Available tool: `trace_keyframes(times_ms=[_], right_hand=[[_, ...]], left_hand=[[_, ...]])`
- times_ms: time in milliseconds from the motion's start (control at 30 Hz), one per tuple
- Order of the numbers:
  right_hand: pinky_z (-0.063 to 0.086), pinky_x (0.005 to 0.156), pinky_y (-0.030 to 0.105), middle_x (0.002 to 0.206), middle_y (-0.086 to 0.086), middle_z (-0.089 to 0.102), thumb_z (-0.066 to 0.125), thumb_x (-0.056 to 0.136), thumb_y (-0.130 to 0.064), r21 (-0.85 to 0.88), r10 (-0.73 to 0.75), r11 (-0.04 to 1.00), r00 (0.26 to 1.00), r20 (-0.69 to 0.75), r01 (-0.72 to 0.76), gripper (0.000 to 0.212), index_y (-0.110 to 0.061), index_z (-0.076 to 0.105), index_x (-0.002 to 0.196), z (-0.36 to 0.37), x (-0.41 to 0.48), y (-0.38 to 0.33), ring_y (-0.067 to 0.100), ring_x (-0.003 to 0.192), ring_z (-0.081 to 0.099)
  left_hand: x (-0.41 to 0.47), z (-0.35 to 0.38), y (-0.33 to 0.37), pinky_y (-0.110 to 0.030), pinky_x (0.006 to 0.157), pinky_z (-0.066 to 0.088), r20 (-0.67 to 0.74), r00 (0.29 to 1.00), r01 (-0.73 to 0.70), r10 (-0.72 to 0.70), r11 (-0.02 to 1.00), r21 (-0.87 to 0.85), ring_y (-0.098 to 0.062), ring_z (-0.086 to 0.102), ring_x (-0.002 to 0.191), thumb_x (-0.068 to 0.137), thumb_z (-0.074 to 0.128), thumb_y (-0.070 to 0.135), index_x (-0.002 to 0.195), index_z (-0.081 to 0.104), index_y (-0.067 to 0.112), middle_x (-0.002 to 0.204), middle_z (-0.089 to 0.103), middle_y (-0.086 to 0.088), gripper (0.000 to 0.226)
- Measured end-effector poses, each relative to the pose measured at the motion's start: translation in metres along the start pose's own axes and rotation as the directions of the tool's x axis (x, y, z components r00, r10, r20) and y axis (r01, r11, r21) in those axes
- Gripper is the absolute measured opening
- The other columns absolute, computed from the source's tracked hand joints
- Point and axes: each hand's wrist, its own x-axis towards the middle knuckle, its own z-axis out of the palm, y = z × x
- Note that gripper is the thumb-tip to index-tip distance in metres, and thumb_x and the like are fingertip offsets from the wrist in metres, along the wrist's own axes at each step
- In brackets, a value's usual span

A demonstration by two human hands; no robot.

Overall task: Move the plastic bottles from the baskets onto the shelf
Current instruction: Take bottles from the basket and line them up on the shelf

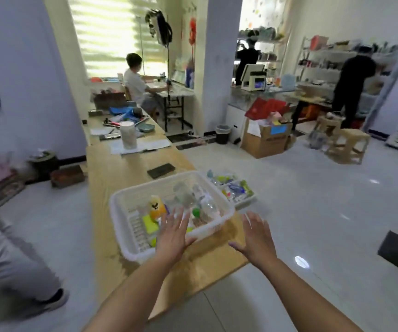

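Note:
A large white basket (121, 212) sits on the near end of a long wooden table (112, 171). Inside lie several plastic bottles: an orange-yellow one (157, 208), clear ones (208, 207) and one with a green cap (195, 212). A smaller white basket (247, 201) with more bottles stands behind it at the table's right edge. My left hand (173, 232) hovers over the big basket's near side, fingers straight and spread, holding nothing. My right hand (256, 238) is also spread and empty, just right of that basket. Shelves (324, 65) stand far right.
A black phone (161, 170), a white jar (127, 135), papers and clutter lie farther along the table. A person's leg and shoe (54, 299) are at the left. One person sits at a far desk; two stand near the shelves. Cardboard box (265, 141), stools (350, 146) and bin on the floor.

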Motion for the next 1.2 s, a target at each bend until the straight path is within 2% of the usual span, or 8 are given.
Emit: trace_keyframes(times_ms=[167, 267, 400, 567, 733, 833, 900, 1200], right_hand=[[0.005, 0.118, 0.043, 0.161, 0.005, 0.002, 0.049, 0.086, -0.064, 0.047, -0.186, 0.981, 0.983, 0.003, 0.186, 0.094, -0.017, 0.003, 0.154, 0.012, 0.090, -0.089, 0.024, 0.148, 0.003], [-0.002, 0.118, 0.044, 0.161, 0.005, -0.006, 0.045, 0.090, -0.061, 0.009, -0.278, 0.961, 0.960, 0.025, 0.278, 0.091, -0.016, -0.002, 0.153, 0.033, 0.121, -0.123, 0.023, 0.148, -0.005], [-0.002, 0.119, 0.044, 0.161, 0.005, -0.008, 0.046, 0.093, -0.053, -0.049, -0.361, 0.928, 0.924, 0.125, 0.369, 0.086, -0.017, -0.004, 0.153, 0.059, 0.137, -0.141, 0.023, 0.148, -0.009], [-0.003, 0.118, 0.044, 0.161, 0.004, -0.008, 0.046, 0.096, -0.021, -0.047, -0.411, 0.904, 0.894, 0.180, 0.425, 0.075, -0.017, -0.002, 0.153, 0.075, 0.169, -0.145, 0.023, 0.148, -0.011], [0.005, 0.120, 0.042, 0.161, 0.001, 0.003, 0.045, 0.092, -0.009, -0.058, -0.480, 0.862, 0.848, 0.224, 0.503, 0.072, -0.019, 0.006, 0.152, 0.088, 0.218, -0.154, 0.021, 0.148, 0.002], [0.009, 0.120, 0.044, 0.159, 0.000, 0.014, 0.045, 0.089, 0.001, -0.018, -0.539, 0.809, 0.755, 0.373, 0.587, 0.071, -0.022, 0.017, 0.150, 0.102, 0.235, -0.160, 0.021, 0.147, 0.008], [0.009, 0.120, 0.046, 0.160, -0.001, 0.010, 0.045, 0.088, 0.004, -0.007, -0.594, 0.752, 0.684, 0.423, 0.659, 0.074, -0.023, 0.015, 0.151, 0.112, 0.249, -0.165, 0.021, 0.148, 0.004], [0.009, 0.118, 0.036, 0.161, -0.004, 0.001, 0.045, 0.090, -0.003, -0.016, -0.717, 0.582, 0.522, 0.462, 0.813, 0.083, -0.030, -0.003, 0.152, 0.147, 0.309, -0.157, 0.020, 0.148, 0.004]], left_hand=[[0.014, 0.009, -0.108, -0.044, 0.118, -0.006, -0.004, 0.978, 0.209, -0.210, 0.977, 0.050, -0.027, -0.011, 0.149, 0.095, 0.025, 0.062, 0.154, -0.008, 0.021, 0.161, -0.013, -0.003, 0.079], [0.025, 0.013, -0.146, -0.046, 0.118, -0.008, 0.046, 0.953, 0.298, -0.300, 0.954, 0.043, -0.027, -0.016, 0.148, 0.096, 0.029, 0.060, 0.153, -0.010, 0.020, 0.160, -0.019, -0.004, 0.079], [0.029, 0.029, -0.162, -0.047, 0.117, -0.010, 0.144, 0.949, 0.269, -0.279, 0.959, 0.085, -0.027, -0.019, 0.147, 0.097, 0.035, 0.056, 0.153, -0.012, 0.020, 0.160, -0.020, -0.004, 0.081], [0.042, 0.049, -0.166, -0.047, 0.116, -0.013, 0.208, 0.944, 0.229, -0.255, 0.963, 0.143, -0.028, -0.021, 0.146, 0.098, 0.042, 0.045, 0.152, -0.014, 0.019, 0.160, -0.020, -0.005, 0.082], [0.063, 0.058, -0.175, -0.045, 0.119, -0.010, 0.226, 0.932, 0.253, -0.282, 0.956, 0.149, -0.028, -0.016, 0.147, 0.099, 0.041, 0.020, 0.154, -0.008, 0.023, 0.161, -0.016, -0.006, 0.073], [0.073, 0.063, -0.179, -0.044, 0.119, -0.010, 0.301, 0.916, 0.219, -0.266, 0.959, 0.180, -0.027, -0.016, 0.148, 0.098, 0.039, 0.010, 0.154, -0.006, 0.027, 0.160, -0.018, -0.006, 0.074], [0.086, 0.063, -0.184, -0.043, 0.120, -0.010, 0.340, 0.905, 0.188, -0.256, 0.957, 0.221, -0.026, -0.015, 0.148, 0.098, 0.037, 0.010, 0.154, -0.007, 0.028, 0.160, -0.019, -0.006, 0.073], [0.129, 0.082, -0.191, -0.045, 0.119, -0.008, 0.429, 0.864, 0.146, -0.263, 0.947, 0.287, -0.026, -0.016, 0.147, 0.096, 0.044, 0.009, 0.151, -0.014, 0.031, 0.160, -0.020, -0.006, 0.083]])
